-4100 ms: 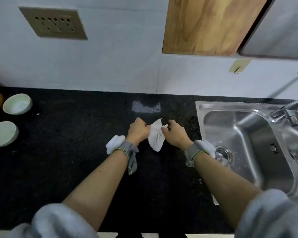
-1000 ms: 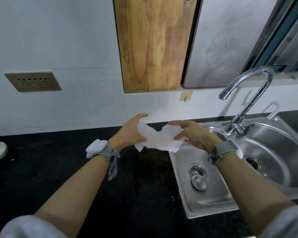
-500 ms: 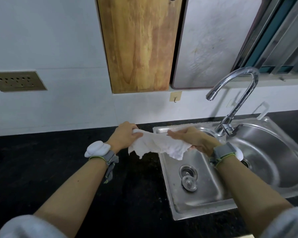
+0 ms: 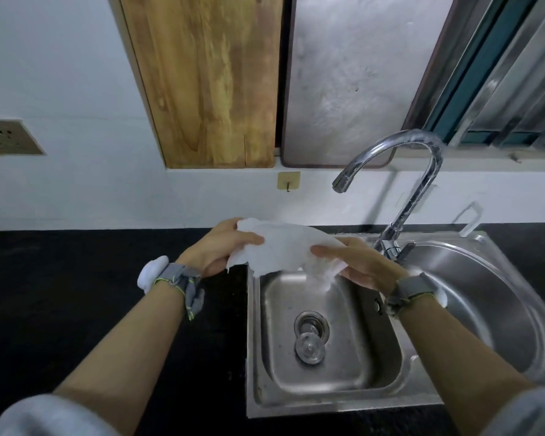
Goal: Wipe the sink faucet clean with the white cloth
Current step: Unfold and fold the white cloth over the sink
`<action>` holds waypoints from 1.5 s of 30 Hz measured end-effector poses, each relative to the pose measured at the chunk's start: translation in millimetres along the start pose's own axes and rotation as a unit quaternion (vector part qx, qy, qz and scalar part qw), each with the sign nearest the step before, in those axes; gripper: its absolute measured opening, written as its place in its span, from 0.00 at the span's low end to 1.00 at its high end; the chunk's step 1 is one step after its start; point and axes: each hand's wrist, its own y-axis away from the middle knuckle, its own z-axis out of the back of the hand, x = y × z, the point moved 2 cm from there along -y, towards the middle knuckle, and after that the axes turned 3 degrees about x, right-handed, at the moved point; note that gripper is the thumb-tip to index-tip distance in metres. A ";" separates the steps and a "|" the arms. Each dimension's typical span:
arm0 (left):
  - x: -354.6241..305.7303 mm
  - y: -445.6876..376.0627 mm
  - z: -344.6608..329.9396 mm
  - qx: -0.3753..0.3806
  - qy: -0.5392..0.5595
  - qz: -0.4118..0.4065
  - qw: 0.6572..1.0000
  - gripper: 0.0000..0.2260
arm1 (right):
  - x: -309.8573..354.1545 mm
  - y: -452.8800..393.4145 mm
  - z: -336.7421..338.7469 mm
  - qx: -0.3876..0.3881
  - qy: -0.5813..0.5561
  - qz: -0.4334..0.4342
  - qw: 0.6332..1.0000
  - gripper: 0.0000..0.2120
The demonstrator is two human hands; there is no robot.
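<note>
The white cloth is spread between both hands above the left basin's back edge. My left hand grips its left end with the thumb on top. My right hand holds the right end, fingers laid over it. The chrome gooseneck faucet rises just right of my right hand, its base a little beyond my knuckles and its spout hanging above the cloth. Neither the cloth nor a hand touches the faucet.
A steel double sink sits in the black countertop, with a drain plug in the left basin. A wooden board and a grey board hang on the wall above. A window frame is at the upper right.
The view has swung right from the counter to the sink. Both hands carried the cloth rightward and spread it open, closer to the faucet base.
</note>
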 end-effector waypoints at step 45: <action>-20.5 -38.5 -62.3 -0.117 -0.104 -0.113 0.981 0.28 | 16.8 -22.1 -2.3 -0.125 -0.106 0.036 0.986 0.11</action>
